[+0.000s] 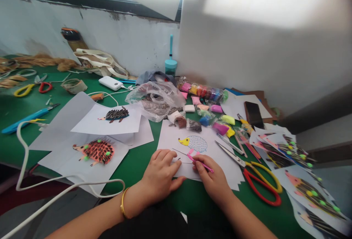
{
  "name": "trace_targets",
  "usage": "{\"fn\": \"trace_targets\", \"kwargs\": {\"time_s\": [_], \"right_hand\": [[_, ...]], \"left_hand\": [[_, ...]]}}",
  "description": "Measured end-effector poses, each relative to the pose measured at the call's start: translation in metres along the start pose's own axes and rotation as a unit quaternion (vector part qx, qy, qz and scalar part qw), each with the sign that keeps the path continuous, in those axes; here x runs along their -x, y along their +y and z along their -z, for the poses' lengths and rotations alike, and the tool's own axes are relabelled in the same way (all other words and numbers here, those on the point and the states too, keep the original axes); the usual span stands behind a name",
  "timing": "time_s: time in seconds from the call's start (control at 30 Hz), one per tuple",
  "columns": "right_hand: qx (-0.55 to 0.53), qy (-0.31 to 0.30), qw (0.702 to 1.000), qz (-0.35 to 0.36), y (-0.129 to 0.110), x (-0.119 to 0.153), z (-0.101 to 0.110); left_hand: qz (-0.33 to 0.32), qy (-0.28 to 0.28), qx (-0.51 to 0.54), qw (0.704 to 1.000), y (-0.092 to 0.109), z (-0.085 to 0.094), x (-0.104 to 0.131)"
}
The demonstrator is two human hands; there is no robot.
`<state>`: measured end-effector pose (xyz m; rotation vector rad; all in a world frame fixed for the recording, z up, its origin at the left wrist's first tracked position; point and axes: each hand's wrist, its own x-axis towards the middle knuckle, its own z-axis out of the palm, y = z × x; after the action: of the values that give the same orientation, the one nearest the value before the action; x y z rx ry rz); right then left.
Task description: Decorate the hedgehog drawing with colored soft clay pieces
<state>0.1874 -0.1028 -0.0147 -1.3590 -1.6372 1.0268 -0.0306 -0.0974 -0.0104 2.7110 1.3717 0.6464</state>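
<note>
A white sheet of paper lies in front of me with a hedgehog picture on it. The hedgehog has a yellow face, a pale body with blue marks, and pink feet. My right hand grips a slim pink modelling tool just below the picture. On the lower left of the sheet rests my left hand, palm down, fingers loosely stretched and holding nothing. A small dark piece, perhaps a seed, lies by its fingertips. Right of the sheet are scissors with red and yellow handles.
Packets of coloured clay and a plastic bag of striped seeds sit beyond the sheet. Finished hedgehog pictures lie left and right. A white cable loops near my left forearm. A phone lies at right.
</note>
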Motion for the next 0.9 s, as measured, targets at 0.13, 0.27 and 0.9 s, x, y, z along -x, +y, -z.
{"fn": "trace_targets", "kwargs": {"time_s": [0.13,0.27,0.9], "right_hand": [[0.009,-0.003,1.0,0.015,0.002,0.0,0.0],[0.045,-0.025,0.995,0.08,0.005,0.001,-0.001],[0.105,-0.034,0.986,0.121,0.004,0.002,-0.002]], "left_hand": [[0.039,0.024,-0.022,0.999,-0.001,0.001,-0.001],[0.031,0.023,-0.018,0.999,-0.003,-0.001,-0.001],[-0.047,0.012,-0.009,0.999,-0.006,-0.013,0.004]]}}
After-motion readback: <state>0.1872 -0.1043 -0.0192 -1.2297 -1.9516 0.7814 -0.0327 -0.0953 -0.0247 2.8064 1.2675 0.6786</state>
